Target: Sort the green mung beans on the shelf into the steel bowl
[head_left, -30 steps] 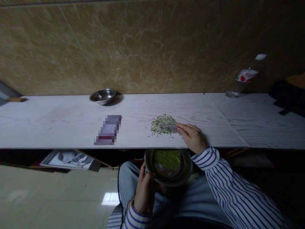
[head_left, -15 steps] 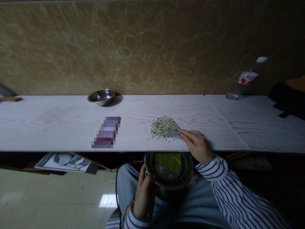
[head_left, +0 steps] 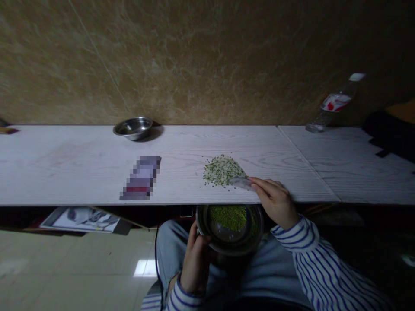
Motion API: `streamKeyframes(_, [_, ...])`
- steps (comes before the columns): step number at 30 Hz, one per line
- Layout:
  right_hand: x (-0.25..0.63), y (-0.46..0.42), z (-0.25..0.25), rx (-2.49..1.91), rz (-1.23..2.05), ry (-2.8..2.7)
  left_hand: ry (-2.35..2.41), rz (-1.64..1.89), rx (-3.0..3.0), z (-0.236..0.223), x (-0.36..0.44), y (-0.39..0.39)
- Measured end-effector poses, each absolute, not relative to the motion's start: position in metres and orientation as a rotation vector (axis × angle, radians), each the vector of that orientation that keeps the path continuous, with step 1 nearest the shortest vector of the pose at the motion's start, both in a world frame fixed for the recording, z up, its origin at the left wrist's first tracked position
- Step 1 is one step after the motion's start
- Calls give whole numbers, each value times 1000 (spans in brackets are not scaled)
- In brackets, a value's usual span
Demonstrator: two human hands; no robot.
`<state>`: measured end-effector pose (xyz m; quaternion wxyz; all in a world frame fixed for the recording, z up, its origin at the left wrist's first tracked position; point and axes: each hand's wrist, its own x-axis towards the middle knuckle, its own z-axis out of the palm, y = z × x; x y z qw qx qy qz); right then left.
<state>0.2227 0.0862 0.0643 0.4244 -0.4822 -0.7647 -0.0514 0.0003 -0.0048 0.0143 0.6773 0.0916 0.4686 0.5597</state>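
Observation:
My left hand [head_left: 196,261] grips the left rim of a metal bowl [head_left: 231,249], held over my lap just below the table's front edge. Green mung beans [head_left: 229,217] lie inside it, towards the far side. On the table is a spread-out pile of white grains mixed with green beans [head_left: 221,169]. My right hand [head_left: 275,199] pinches a thin, greyish, partly see-through flat piece [head_left: 240,182], whose exact kind I cannot make out. Its tip rests at the near right edge of the pile.
A small steel bowl [head_left: 132,128] stands by the wall, with a blurred-out phone-shaped object [head_left: 141,177] nearer me. A plastic bottle [head_left: 333,103] and a dark cloth-like item [head_left: 392,134] are at right. Below the white table [head_left: 181,147], an open drawer [head_left: 84,220] juts out at left.
My right hand and the flat piece have shifted slightly right and towards me. My left hand still holds the bowl; the view has moved a little.

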Motion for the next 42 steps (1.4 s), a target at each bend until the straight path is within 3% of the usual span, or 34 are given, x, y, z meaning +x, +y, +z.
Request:
streamKeyframes(15, [239,63,64,-1346,-211,-1825,1063,1269,235,-4,1,-5])
streamKeyframes(42, [222,62,65,-1274,-172,-1908,1030,1258,214,11,3,-7])
